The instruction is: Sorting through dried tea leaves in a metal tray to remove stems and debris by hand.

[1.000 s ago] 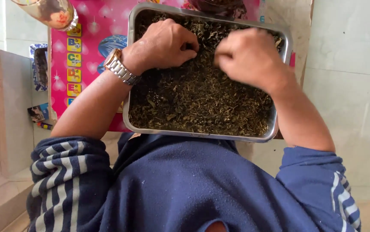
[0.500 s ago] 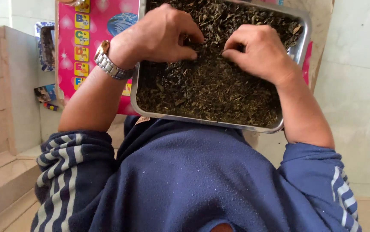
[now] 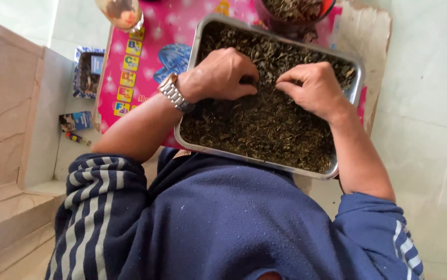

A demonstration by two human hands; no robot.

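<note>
You are sitting over a pale tiled floor [image 3: 431,103], and a pink picture mat [image 3: 150,62] is lying flat on it. A metal tray [image 3: 198,39] of dried dark leaves is resting on that mat. Beside the mat's left edge, a small blue box [image 3: 75,121] and a patterned carton [image 3: 86,72] are lying on the tiles.

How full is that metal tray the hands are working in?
Nearly full. Dark dried leaves cover the metal tray from wall to wall, with no bare bottom showing; the left hand and right hand rest on them.
</note>
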